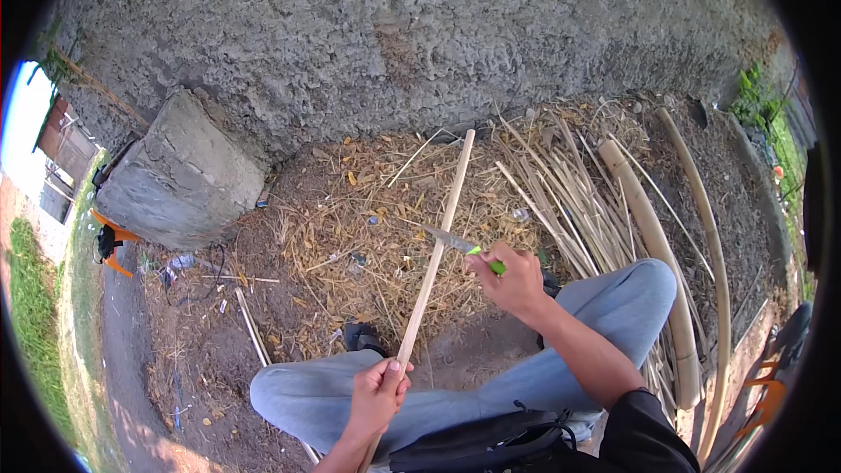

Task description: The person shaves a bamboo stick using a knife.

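My left hand is closed around the lower part of a long pale bamboo strip, which slants up and away from my lap toward the wall. In my right hand is a knife with a bright green handle, fingers wrapped round the grip. Its blade points left and crosses the strip around mid-length; whether the edge touches the wood I cannot tell. Curled shavings lie thick on the ground beneath the strip.
A pile of thin split strips lies to the right, beside a thick bamboo pole and a longer curved one. A rough grey wall runs across the front. A concrete block stands at the left.
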